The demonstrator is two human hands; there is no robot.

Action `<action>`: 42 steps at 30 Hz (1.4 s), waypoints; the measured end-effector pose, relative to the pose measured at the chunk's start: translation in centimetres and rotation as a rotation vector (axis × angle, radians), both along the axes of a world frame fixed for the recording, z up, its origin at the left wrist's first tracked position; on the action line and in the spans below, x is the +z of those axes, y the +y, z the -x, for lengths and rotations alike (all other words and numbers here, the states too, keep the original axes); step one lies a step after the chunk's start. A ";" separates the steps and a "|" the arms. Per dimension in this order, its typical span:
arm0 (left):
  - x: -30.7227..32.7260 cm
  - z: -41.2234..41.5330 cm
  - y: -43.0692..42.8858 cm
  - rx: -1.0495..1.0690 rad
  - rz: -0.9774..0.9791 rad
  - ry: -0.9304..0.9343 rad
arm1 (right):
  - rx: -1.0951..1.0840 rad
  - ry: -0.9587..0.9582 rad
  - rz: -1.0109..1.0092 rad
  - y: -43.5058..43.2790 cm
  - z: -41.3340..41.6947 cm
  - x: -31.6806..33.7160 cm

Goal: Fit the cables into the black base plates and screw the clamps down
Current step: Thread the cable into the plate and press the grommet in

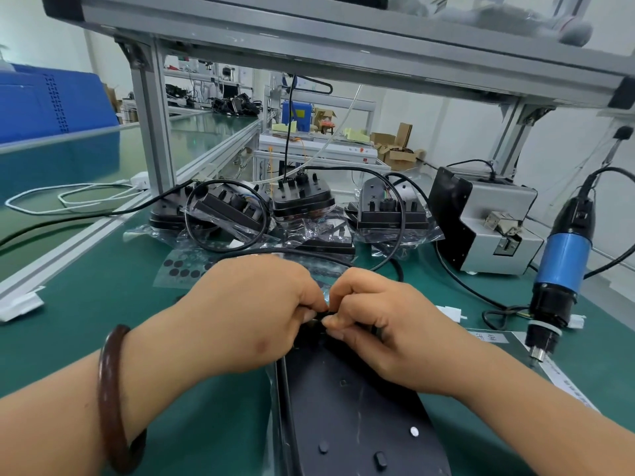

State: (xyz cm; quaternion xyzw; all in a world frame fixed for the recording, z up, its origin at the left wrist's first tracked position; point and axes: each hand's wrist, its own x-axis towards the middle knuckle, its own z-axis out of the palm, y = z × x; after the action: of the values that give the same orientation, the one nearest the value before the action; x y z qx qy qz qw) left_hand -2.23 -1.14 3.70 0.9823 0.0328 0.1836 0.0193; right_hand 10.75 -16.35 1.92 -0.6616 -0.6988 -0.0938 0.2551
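A black base plate (350, 407) lies at six o'clock on the green mat (103, 304). At its far end, left hand (254, 314) and right hand (388, 324) curl tight, fingertips pinching a small black piece (318, 317), mostly hidden. A blue electric screwdriver (563, 269) is upright at three o'clock.

I am wearing a dark brown bangle (113, 400), working over a black plate (350, 407) with one white dot (414, 431) on the green tabletop (103, 286). The cable (292, 250) is showing black, and the screwdriver (563, 269) at the right edge blue and black.
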 end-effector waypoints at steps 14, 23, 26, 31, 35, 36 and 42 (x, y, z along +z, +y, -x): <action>-0.2 0.3 0.1 0.053 0.223 0.020 | 0.022 -0.044 -0.021 -0.1 -0.1 0.0; -0.3 0.2 0.0 0.012 0.336 0.082 | 0.033 0.007 0.002 -0.1 0.0 0.3; -0.7 0.1 0.0 0.032 0.366 0.031 | 0.054 0.074 0.018 -0.3 -0.2 0.4; -1.0 -0.6 0.4 0.034 0.486 0.027 | 0.064 0.197 0.018 -0.5 -0.3 0.3; -1.2 -0.8 0.7 0.049 0.503 0.032 | 0.026 0.267 -0.039 -0.2 -0.2 0.5; -1.2 -0.9 0.7 0.057 0.513 0.032 | 0.020 0.276 -0.048 -0.1 -0.2 0.5; -0.9 -1.2 0.7 0.088 0.534 0.060 | -0.088 0.501 -0.091 0.3 -0.5 0.4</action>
State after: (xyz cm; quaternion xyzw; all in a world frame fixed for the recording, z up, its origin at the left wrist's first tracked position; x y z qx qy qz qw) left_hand -1.00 -0.41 2.75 0.9449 0.1232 0.1400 0.2689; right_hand 11.21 -16.09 2.29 -0.6817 -0.5796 0.0309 0.4455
